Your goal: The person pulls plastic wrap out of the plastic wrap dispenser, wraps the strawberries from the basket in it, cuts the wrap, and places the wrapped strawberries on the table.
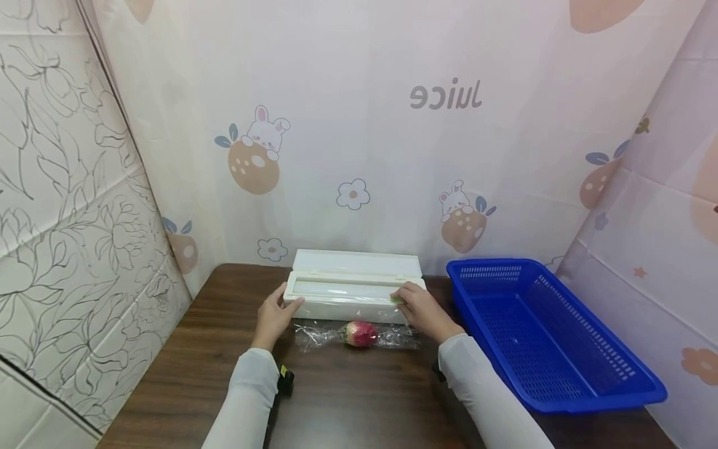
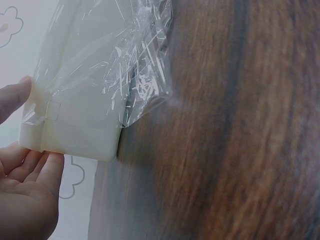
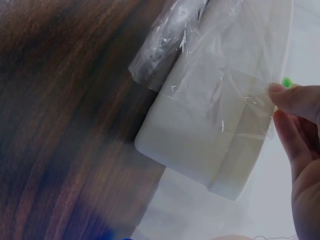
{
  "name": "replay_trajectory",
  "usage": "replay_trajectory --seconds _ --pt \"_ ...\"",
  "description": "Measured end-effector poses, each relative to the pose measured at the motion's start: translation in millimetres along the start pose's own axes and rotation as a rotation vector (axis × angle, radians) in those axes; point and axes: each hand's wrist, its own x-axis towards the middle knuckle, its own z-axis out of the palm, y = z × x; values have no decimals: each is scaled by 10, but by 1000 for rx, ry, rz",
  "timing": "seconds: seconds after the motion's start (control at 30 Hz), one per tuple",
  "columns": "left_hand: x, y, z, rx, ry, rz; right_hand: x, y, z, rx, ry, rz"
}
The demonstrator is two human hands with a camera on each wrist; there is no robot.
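A long white cling film dispenser (image 1: pixel 331 310) lies on the table with its lid (image 1: pixel 356 262) raised at the back. My left hand (image 1: pixel 275 317) grips its left end, thumb on top and fingers beneath the end in the left wrist view. At the right end, my right hand (image 1: pixel 421 308) pinches a small green slider (image 1: pixel 397 299), mostly covered by the fingers. Clear film (image 2: pixel 145 65) hangs over the dispenser's front and spreads onto the table. Just in front, a red and pale yellow fruit (image 1: pixel 361 334) lies on or in this film; I cannot tell which.
A blue plastic basket (image 1: pixel 583 399) with perforated sides stands to the right on the brown wooden table (image 1: pixel 359 399). Behind the dispenser hangs a printed curtain (image 1: pixel 359 125), close to the table's back edge.
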Motion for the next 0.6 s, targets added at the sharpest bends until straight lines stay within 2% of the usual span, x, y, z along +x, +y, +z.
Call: replay_trajectory --seconds 0.3,0.6 --pt "-5 9 -3 -1 2 -4 30 -28 -53 11 -56 -18" --pt "5 15 -1 0 5 -11 67 -46 -23 24 -29 -143"
